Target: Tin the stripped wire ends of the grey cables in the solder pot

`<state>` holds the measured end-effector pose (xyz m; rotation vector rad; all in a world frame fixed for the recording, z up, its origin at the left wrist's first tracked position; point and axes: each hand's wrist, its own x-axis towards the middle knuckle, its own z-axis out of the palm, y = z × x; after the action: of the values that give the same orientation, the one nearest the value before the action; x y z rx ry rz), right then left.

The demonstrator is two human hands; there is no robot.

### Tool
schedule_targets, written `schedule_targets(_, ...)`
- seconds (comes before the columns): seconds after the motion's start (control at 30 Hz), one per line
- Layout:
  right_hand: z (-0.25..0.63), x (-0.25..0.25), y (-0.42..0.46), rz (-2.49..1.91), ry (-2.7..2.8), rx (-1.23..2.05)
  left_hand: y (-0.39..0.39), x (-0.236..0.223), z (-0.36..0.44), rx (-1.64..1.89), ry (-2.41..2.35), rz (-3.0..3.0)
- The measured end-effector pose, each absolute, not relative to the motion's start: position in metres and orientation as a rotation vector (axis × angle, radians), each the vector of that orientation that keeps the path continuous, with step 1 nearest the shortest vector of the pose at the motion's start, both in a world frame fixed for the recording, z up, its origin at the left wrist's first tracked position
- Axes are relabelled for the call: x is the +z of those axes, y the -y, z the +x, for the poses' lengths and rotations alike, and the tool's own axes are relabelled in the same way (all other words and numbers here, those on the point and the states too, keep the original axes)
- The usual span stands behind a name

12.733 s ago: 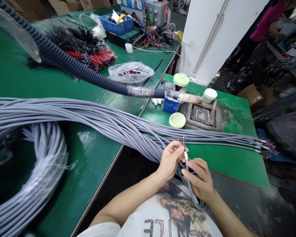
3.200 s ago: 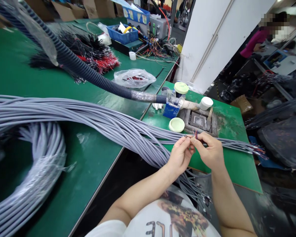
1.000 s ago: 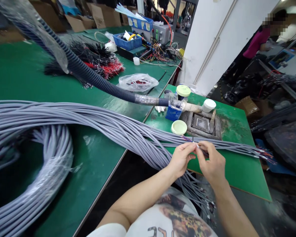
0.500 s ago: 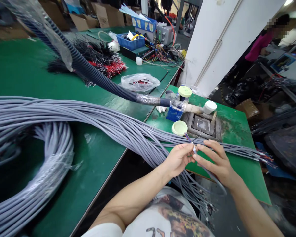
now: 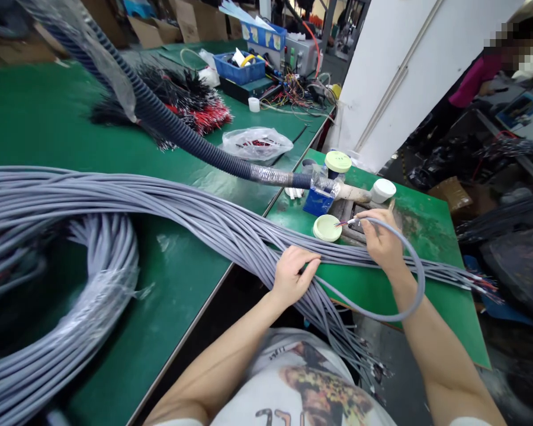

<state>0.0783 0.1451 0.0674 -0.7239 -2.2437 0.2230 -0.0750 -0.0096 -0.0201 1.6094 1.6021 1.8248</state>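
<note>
In my right hand (image 5: 384, 239) a single grey cable (image 5: 415, 269) is pinched near its end and loops down around my wrist. Its thin coloured wires (image 5: 340, 223) stick out to the left, with their tips over a shallow pale green dish (image 5: 327, 228); whether they touch what is inside I cannot tell. My left hand (image 5: 295, 275) lies over the thick bundle of grey cables (image 5: 231, 236), fingers curled onto it and thumb pointing right. Just behind my right hand sits a dark, square metal pot (image 5: 350, 234), partly covered by the hand.
A ribbed dark hose (image 5: 195, 142) crosses above the table to a blue box (image 5: 318, 201). Lidded and white tubs (image 5: 382, 190) stand behind the pot. Coiled cables (image 5: 102, 284) lie left; black and red wires (image 5: 195, 109) lie further back. A person in pink (image 5: 473, 77) is far right.
My hands have parted. The right took the cable end forward to the green dish, its wires now pointing left. The left let go of that cable and moved left onto the bundle.
</note>
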Motion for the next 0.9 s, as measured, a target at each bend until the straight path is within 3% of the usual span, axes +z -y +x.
schedule_targets(0.9, 0.049, 0.044, -0.171, -0.759, 2.496, 0.078, 0.01, -0.035, -0.077, 1.608, -1.614, 1.802)
